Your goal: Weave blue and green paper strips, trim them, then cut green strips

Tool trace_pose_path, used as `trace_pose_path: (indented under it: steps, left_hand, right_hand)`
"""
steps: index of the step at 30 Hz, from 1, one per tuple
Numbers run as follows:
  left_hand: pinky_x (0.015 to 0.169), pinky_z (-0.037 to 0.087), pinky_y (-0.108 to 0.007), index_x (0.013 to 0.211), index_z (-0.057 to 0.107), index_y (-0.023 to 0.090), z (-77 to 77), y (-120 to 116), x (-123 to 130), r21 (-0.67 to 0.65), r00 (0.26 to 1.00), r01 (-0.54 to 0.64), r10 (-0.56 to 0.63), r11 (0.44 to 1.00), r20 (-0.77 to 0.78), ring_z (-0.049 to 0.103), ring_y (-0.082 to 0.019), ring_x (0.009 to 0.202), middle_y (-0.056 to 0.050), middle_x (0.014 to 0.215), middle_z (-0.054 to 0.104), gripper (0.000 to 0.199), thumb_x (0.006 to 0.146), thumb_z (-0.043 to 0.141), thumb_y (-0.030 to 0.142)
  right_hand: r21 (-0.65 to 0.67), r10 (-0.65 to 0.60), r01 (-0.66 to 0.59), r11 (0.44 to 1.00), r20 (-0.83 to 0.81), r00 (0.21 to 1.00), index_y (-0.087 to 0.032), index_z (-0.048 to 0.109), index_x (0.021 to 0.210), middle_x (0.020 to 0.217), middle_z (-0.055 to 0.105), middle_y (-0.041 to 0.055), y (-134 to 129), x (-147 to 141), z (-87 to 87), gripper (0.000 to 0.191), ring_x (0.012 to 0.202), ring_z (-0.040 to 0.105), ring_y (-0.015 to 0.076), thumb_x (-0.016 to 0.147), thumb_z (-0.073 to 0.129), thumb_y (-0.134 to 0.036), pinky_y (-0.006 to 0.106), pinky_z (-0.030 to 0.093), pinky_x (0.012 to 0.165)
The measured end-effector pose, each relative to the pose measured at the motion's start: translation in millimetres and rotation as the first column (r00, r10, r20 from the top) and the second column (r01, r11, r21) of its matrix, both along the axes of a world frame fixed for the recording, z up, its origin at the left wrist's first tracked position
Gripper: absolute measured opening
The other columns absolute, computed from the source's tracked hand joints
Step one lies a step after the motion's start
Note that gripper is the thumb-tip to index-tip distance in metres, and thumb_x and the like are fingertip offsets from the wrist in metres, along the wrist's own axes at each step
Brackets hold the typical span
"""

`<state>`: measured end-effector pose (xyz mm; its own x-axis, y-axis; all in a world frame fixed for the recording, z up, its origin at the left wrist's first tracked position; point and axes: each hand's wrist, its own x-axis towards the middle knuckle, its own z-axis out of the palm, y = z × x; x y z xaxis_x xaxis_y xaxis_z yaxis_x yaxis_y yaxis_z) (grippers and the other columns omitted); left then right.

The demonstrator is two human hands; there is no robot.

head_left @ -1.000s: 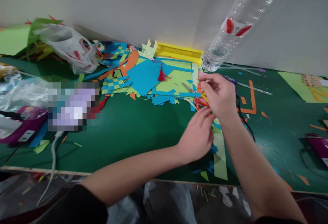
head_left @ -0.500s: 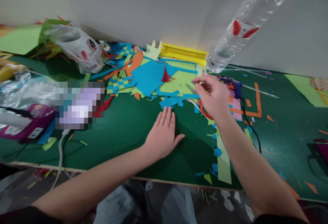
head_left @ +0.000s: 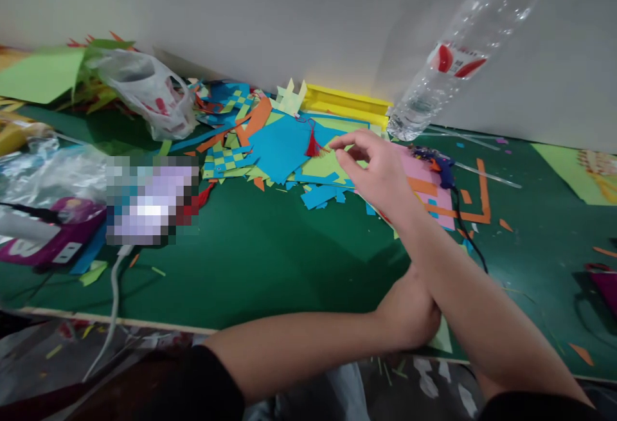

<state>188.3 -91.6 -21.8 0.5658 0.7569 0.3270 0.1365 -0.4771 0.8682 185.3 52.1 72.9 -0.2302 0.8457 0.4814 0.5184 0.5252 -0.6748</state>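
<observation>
At the fingers of our right hand [head_left: 378,173], the thumb and index bow towards each other around a gap; we cannot tell whether their tips meet or pinch anything small. Just to the left of those tips lies the red tassel [head_left: 313,144], its threads fanning towards them, and we cannot make out any contact. Beneath and beyond the fingertips we see the lime-green sheet [head_left: 318,167], edged with blue strips, and the blue paper [head_left: 277,148] overlaps it on the left.

Our left hand [head_left: 412,308] is bent down near the table's front edge, partly behind our right forearm. Its fingers are hidden, so we cannot tell how they stand; a pale green strip [head_left: 444,339] shows just beside it.

Farther out, blue scraps [head_left: 318,196] lie in front of the sheet. To the right of our right hand is a pink sheet [head_left: 443,215] with orange strips, the glue gun [head_left: 446,172] resting at its far edge. Behind, along the wall, we have the yellow tray [head_left: 347,103] and, near its right end, the clear bottle [head_left: 457,61].
</observation>
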Motion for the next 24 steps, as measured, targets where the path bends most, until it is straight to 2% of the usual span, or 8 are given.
trace_pose_path:
  steps: [2, 6, 9, 11, 13, 17, 21, 24]
  left_hand:
    - [0.116, 0.037, -0.041, 0.146, 0.027, 0.008, 2.9, 14.3, -13.4, -0.007, 0.988, -0.103, 0.104, 0.995, 0.116, 0.033, -0.022, 0.144, -0.019, 0.152, 0.038, 0.059, 0.088, 0.038, 0.012]
    - [0.117, 0.031, -0.051, 0.141, 0.034, 0.006, 4.0, 51.0, -73.8, 0.213, 0.965, -0.198, 0.229, 0.957, -0.13, 0.023, -0.03, 0.148, -0.024, 0.152, 0.034, 0.056, 0.086, 0.044, 0.014]
    - [0.118, 0.023, -0.059, 0.146, 0.027, 0.004, -0.1, 75.3, -131.6, 0.412, 0.825, -0.267, 0.427, 0.871, -0.37, 0.01, -0.034, 0.15, -0.027, 0.157, 0.025, 0.058, 0.095, 0.042, 0.025]
    - [0.117, 0.023, -0.058, 0.147, 0.026, -0.002, -4.1, 86.2, -165.4, 0.466, 0.685, -0.338, 0.553, 0.818, -0.474, 0.01, -0.037, 0.149, -0.03, 0.157, 0.022, 0.064, 0.097, 0.041, 0.036]
    - [0.117, 0.024, -0.056, 0.147, 0.027, -0.005, -7.4, 91.2, -188.4, 0.486, 0.574, -0.37, 0.606, 0.792, -0.55, 0.012, -0.037, 0.149, -0.031, 0.156, 0.023, 0.069, 0.099, 0.036, 0.042]
    - [0.12, 0.02, -0.052, 0.144, 0.04, -0.001, -7.5, 83.6, -191.4, 0.517, 0.5, -0.252, 0.567, 0.818, -0.654, 0.011, -0.033, 0.15, -0.023, 0.158, 0.023, 0.07, 0.099, 0.029, 0.051]
    - [0.121, 0.019, -0.052, 0.142, 0.043, -0.001, -2.2, 66.6, -162.7, 0.527, 0.557, -0.138, 0.506, 0.838, -0.659, 0.013, -0.032, 0.15, -0.021, 0.159, 0.023, 0.072, 0.099, 0.028, 0.054]
    - [0.12, 0.019, -0.053, 0.142, 0.047, 0.006, 1.4, 59.0, -149.5, 0.509, 0.641, -0.044, 0.415, 0.859, -0.645, 0.017, -0.031, 0.15, -0.019, 0.157, 0.03, 0.067, 0.098, 0.031, 0.054]
  right_hand:
    - [0.019, -0.023, 0.023, 1.0, 0.016, 1.0, -0.022, 0.067, 0.09, 0.094, 0.07, 0.0024, -1.2, 3.2, 6.4, 0.014, 0.072, 0.061, 0.0121, 0.085, 0.055, -0.017, 0.03, 0.052, 0.07]
    - [0.047, -0.053, 0.053, 0.997, -0.01, 0.999, -0.02, 0.067, 0.089, 0.094, 0.069, 0.003, -5.0, 12.7, 5.9, 0.012, 0.072, 0.061, 0.0126, 0.086, 0.056, -0.018, 0.029, 0.053, 0.07]
    - [0.042, -0.056, 0.056, 0.998, -0.011, 0.998, -0.02, 0.068, 0.09, 0.094, 0.069, 0.0031, -5.6, 18.3, -4.5, 0.013, 0.072, 0.061, 0.0121, 0.086, 0.056, -0.019, 0.029, 0.052, 0.07]
    - [0.017, -0.059, 0.059, 0.998, -0.014, 0.998, -0.02, 0.068, 0.091, 0.095, 0.068, 0.0034, -4.7, 19.7, -11.4, 0.013, 0.071, 0.06, 0.0117, 0.086, 0.056, -0.019, 0.029, 0.052, 0.069]
    - [-0.009, -0.061, 0.061, 0.998, -0.032, 0.998, -0.02, 0.068, 0.092, 0.096, 0.068, 0.0037, -3.7, 18.7, -15.9, 0.014, 0.071, 0.061, 0.0119, 0.086, 0.055, -0.02, 0.029, 0.053, 0.069]
    - [-0.015, -0.057, 0.056, 0.998, -0.051, 0.997, -0.02, 0.067, 0.091, 0.096, 0.069, 0.0038, -3.3, 10.3, -18.6, 0.014, 0.071, 0.061, 0.012, 0.086, 0.054, -0.019, 0.03, 0.052, 0.071]
    - [-0.002, -0.03, 0.03, 1.0, -0.053, 0.998, -0.02, 0.066, 0.09, 0.097, 0.069, 0.0036, -3.4, 1.0, -22.6, 0.013, 0.071, 0.062, 0.0123, 0.086, 0.054, -0.019, 0.029, 0.052, 0.07]
    - [-0.005, -0.026, 0.026, 1.0, -0.039, 0.999, -0.021, 0.065, 0.091, 0.096, 0.068, 0.0036, -2.1, -0.4, -30.5, 0.013, 0.071, 0.062, 0.0125, 0.087, 0.054, -0.02, 0.029, 0.052, 0.071]
